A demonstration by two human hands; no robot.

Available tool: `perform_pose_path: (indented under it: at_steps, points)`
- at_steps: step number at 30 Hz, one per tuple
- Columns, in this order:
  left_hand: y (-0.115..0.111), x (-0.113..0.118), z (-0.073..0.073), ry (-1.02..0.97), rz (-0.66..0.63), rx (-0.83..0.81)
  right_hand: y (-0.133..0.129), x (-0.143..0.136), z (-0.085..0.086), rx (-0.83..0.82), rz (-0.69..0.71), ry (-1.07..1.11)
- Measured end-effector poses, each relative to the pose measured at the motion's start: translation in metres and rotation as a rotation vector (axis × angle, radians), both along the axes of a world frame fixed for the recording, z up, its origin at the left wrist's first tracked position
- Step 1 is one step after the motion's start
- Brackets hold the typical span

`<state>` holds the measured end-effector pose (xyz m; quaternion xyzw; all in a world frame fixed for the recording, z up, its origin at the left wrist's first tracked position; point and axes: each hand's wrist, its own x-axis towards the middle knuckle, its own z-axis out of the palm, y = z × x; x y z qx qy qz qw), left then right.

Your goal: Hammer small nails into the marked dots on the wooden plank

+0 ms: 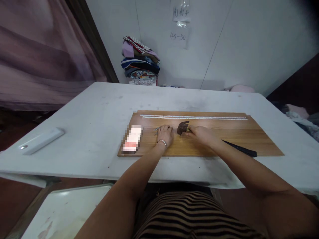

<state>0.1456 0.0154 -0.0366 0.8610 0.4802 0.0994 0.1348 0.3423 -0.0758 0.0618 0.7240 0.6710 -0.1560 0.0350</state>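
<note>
- Here we go: through the head camera I've got the right hand (196, 132) wrapped around the hammer (183, 127), gripping the handle close behind the head, a choice that I'd say buys control over swing.
- The hammer's over the middle of the board (236, 129), head to the left, handle running right, in line with that forearm.
- And on the left, the left hand (165, 133), fingers bent, down at the board; I can't tell whether anything is pinched beneath them.
- Just beside its fingers, some thin nails (156, 130), as they look to me, lie on the wood, handy for a short reach.
- There's a gap between hand and hammer head, room enough to spare the knuckles, I reckon.
- Look far: two marked strips (194, 118) run along the board's far edge, out of the way there.
- Near left on the board, a blocked-out rectangle (133, 139), perhaps a phone, clear of both hands; near right, a black tapered object (240, 148) beside the forearm.
- Underneath it all, the white table (94, 109) backs the board, lying flat for firm support, I'd judge.
</note>
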Motion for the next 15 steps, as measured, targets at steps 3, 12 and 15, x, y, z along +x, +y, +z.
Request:
perform_pose_path:
  at_steps: [3,12,15]
  points:
    - [0.0000,0.0003,-0.0003,0.000,0.002,0.002,-0.0003,0.0003,-0.0020,-0.002,-0.005,0.003]
    - [0.0006,-0.0006,0.0018,0.039,-0.005,-0.013,-0.0026,0.0014,-0.0028,0.039,-0.009,0.011]
    - [0.0017,-0.0008,-0.0006,0.019,-0.005,-0.003,-0.0029,0.0017,-0.0029,0.031,0.003,0.047]
